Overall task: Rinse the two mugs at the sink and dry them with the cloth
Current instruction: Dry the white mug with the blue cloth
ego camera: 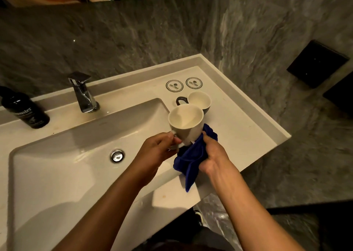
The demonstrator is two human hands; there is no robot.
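Left hand (158, 147) pinches the white mug (186, 123) by its handle, held above the sink's (57, 166) right edge. Right hand (212, 155) grip closed on the blue cloth (191, 157), pressed against the mug's right side. Second mug (199, 100) (dark outside) stands on the counter (238, 134) just beyond, near two round coasters (184, 84).

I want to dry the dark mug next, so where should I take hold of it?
Take the dark mug by its loop handle, coming from the left, the tap side. It stands upright on the counter with the handle pointing that way; the white mug in your left hand partly blocks the near approach.
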